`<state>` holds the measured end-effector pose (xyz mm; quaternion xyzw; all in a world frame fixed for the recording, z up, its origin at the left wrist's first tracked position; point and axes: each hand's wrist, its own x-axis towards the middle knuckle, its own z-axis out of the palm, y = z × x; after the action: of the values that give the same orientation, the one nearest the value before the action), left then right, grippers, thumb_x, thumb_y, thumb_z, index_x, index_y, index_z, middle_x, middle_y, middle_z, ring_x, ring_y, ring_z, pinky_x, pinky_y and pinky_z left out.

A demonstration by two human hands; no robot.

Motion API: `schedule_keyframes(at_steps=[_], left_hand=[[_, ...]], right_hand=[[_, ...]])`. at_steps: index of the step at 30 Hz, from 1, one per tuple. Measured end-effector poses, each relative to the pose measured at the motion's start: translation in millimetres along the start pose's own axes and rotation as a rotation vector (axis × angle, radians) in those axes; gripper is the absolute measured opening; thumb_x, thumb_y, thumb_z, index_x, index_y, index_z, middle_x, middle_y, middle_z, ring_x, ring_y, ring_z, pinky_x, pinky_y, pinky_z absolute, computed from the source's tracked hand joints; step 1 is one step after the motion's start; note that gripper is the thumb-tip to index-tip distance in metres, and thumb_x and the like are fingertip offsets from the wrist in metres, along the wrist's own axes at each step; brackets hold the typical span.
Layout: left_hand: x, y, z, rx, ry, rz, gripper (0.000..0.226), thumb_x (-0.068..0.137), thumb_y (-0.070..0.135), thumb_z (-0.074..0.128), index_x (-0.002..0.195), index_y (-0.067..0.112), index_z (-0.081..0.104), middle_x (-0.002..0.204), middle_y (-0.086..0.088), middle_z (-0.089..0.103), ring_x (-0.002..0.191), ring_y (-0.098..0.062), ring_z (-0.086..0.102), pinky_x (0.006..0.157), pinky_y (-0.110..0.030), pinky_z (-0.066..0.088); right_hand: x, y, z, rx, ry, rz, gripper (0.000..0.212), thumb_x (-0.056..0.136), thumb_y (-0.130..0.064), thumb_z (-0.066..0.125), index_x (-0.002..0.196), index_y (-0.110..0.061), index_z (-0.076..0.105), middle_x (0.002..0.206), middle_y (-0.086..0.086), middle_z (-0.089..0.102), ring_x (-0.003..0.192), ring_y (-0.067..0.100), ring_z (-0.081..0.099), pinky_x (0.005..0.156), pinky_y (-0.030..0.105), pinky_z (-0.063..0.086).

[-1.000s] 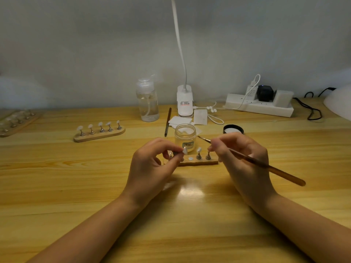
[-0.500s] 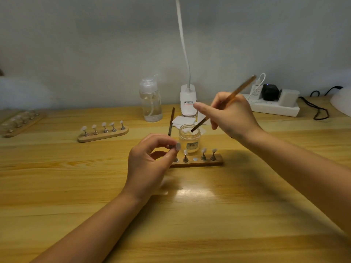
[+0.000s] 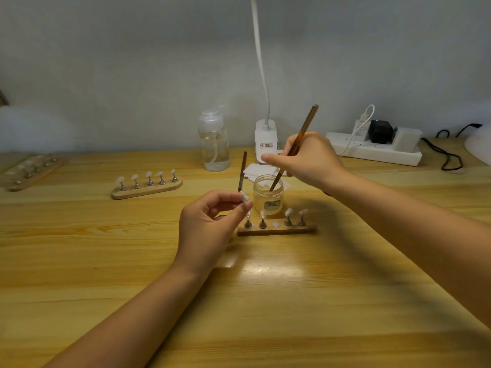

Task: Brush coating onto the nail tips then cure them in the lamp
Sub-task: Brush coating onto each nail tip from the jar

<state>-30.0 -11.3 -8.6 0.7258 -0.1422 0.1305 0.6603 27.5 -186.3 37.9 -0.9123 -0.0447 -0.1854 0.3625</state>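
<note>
Fingers (image 3: 240, 208) of the left hand (image 3: 210, 227) are curled, thumb and forefinger pinching a small translucent nail tip on its peg (image 3: 244, 197), held up just above the left end of the near wooden holder strip (image 3: 276, 229). That strip lies at the middle of the pale wooden table (image 3: 265, 301) and carries four metal pegs with nail tips (image 3: 288, 212), two at its left and two at its right, with a bare round metal spot in the middle slot. The right hand (image 3: 310, 158) grips a long brown wooden-handled brush (image 3: 300, 139) between thumb and curled fingers, handle tilted up toward the far right and its lower end dipped into the small clear open jar (image 3: 268, 195). The jar stands just beyond the strip, touching distance from it; whether they touch I cannot tell.

A second wooden strip with five tipped pegs (image 3: 147, 184) lies to the far left of the jar, and a third strip (image 3: 32, 171) sits at the far left edge. A clear pump bottle (image 3: 214, 144) stands near the wall. Beside it to the right stands a white clip-base desk lamp (image 3: 265, 139) with a thin white neck. A thin dark tool (image 3: 242, 171) lies between bottle and jar, next to white square pads (image 3: 255, 172). A white power strip (image 3: 377, 150) with plugs lies at the far right, and a white domed curing lamp (image 3: 478, 144) shows partly at the right edge.
</note>
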Motion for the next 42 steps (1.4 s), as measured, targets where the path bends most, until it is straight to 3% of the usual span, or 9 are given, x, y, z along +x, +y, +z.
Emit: schedule_keyframes(at_steps=[5, 11, 18, 24, 28, 33, 39, 42], left_hand=[[0, 1, 2, -0.016, -0.001, -0.010, 0.015, 0.063, 0.022, 0.070, 0.078, 0.024, 0.068, 0.076, 0.007, 0.070, 0.072, -0.002, 0.065, 0.065, -0.014, 0.051], [-3, 2, 0, 0.069, -0.022, 0.024, 0.014, 0.066, 0.023, 0.069, 0.080, 0.027, 0.068, 0.084, 0.006, 0.069, 0.079, -0.001, 0.064, 0.067, -0.014, 0.051], [-3, 4, 2, 0.169, -0.032, 0.077, 0.014, 0.073, 0.018, 0.069, 0.079, 0.030, 0.067, 0.082, 0.012, 0.067, 0.079, 0.000, 0.060, 0.065, -0.025, 0.048], [-4, 4, 0, 0.205, -0.082, 0.125, 0.018, 0.074, 0.015, 0.068, 0.082, 0.030, 0.067, 0.086, 0.014, 0.067, 0.079, -0.003, 0.059, 0.065, -0.030, 0.048], [-5, 5, 2, 0.220, -0.131, 0.178, 0.015, 0.071, 0.024, 0.066, 0.084, 0.033, 0.067, 0.085, 0.015, 0.067, 0.076, -0.006, 0.057, 0.064, -0.025, 0.044], [-5, 2, 3, 0.247, -0.176, 0.224, 0.022, 0.073, 0.006, 0.071, 0.085, 0.024, 0.069, 0.081, 0.010, 0.065, 0.069, 0.001, 0.052, 0.057, -0.011, 0.037], [-8, 2, 5, 0.200, -0.256, 0.239, 0.020, 0.072, 0.000, 0.071, 0.084, 0.017, 0.071, 0.077, 0.005, 0.063, 0.052, 0.003, 0.047, 0.047, -0.009, 0.033], [-10, 1, 5, 0.205, -0.269, 0.237, 0.022, 0.072, 0.002, 0.072, 0.083, 0.020, 0.070, 0.077, 0.006, 0.064, 0.046, -0.002, 0.041, 0.044, -0.012, 0.031]], right_hand=[[1, 8, -9, 0.169, 0.102, 0.124, 0.034, 0.078, -0.041, 0.066, 0.059, -0.015, 0.055, 0.052, -0.005, 0.058, 0.053, 0.005, 0.055, 0.054, 0.021, 0.041], [-5, 14, -15, 0.247, 0.106, 0.200, 0.033, 0.080, -0.039, 0.065, 0.060, -0.014, 0.055, 0.055, -0.003, 0.059, 0.055, 0.007, 0.053, 0.052, 0.021, 0.039], [-8, 17, -23, 0.294, 0.166, 0.224, 0.032, 0.082, -0.037, 0.063, 0.062, -0.013, 0.055, 0.057, -0.001, 0.057, 0.056, 0.008, 0.053, 0.056, 0.022, 0.041], [-26, 13, -30, 0.421, 0.311, 0.119, 0.030, 0.087, -0.031, 0.059, 0.063, -0.015, 0.050, 0.052, -0.003, 0.054, 0.042, -0.002, 0.051, 0.046, 0.010, 0.042], [-59, 6, -25, 0.584, 0.335, -0.036, 0.023, 0.089, -0.032, 0.051, 0.072, -0.016, 0.053, 0.053, -0.001, 0.059, 0.040, 0.005, 0.052, 0.041, 0.014, 0.041], [-100, 8, -7, 0.577, 0.286, -0.257, 0.018, 0.088, -0.024, 0.049, 0.081, -0.012, 0.061, 0.069, 0.001, 0.064, 0.055, 0.005, 0.059, 0.052, 0.009, 0.043], [-111, 11, 4, 0.663, 0.276, -0.220, 0.034, 0.095, -0.018, 0.040, 0.072, -0.009, 0.062, 0.058, 0.001, 0.064, 0.055, 0.004, 0.060, 0.053, 0.010, 0.042], [-115, 10, 6, 0.657, 0.266, -0.270, 0.037, 0.092, -0.029, 0.036, 0.073, -0.011, 0.062, 0.059, 0.001, 0.063, 0.058, 0.002, 0.060, 0.054, 0.008, 0.041]])
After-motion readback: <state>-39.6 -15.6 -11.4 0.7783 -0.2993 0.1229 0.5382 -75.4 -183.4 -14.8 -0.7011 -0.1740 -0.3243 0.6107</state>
